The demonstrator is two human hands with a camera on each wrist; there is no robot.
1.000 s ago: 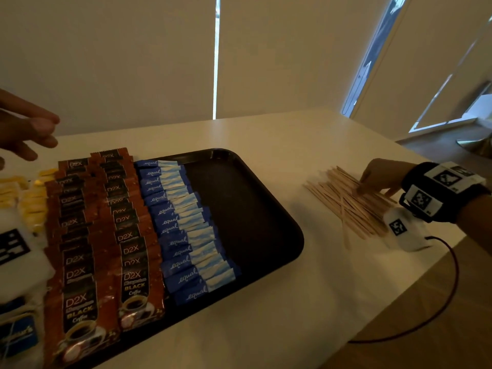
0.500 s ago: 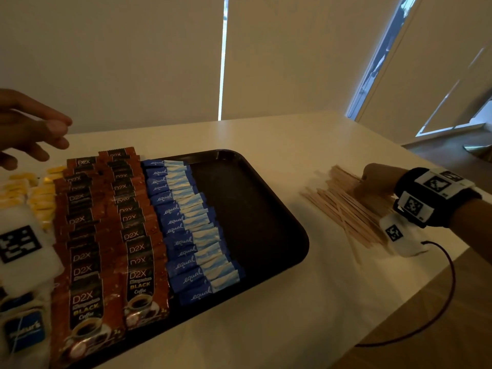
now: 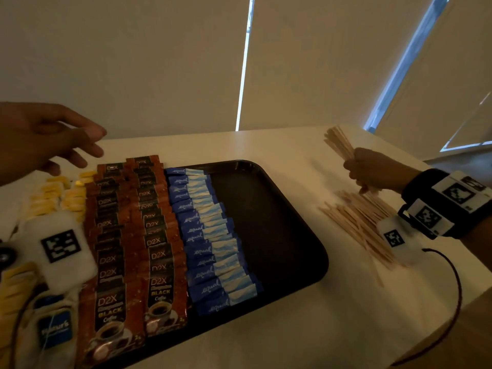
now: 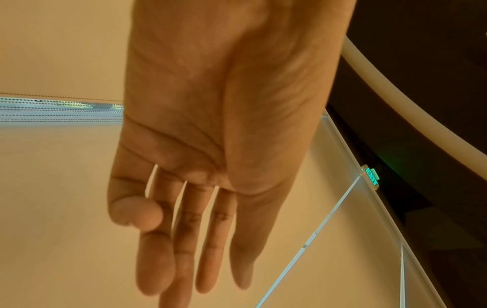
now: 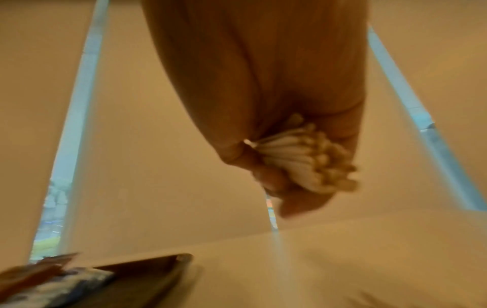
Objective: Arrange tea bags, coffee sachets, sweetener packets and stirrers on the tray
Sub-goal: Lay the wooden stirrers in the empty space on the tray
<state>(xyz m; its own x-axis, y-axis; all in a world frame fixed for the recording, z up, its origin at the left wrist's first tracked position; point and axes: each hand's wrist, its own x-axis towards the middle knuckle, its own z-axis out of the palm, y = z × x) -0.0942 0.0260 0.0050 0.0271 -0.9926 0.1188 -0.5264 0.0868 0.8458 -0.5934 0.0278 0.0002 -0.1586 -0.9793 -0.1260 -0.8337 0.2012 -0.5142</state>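
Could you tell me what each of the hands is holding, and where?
The right hand grips a bundle of thin wooden stirrers near their lower ends; the left hand holds nothing.

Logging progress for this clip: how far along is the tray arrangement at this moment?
Done: coffee sachets and blue sweetener packets lie in rows on the black tray; tea bags sit at its left. In hand: the right hand grips a bundle of stirrers. Left: more stirrers on the table; the tray's right side is bare. The left hand holds nothing.
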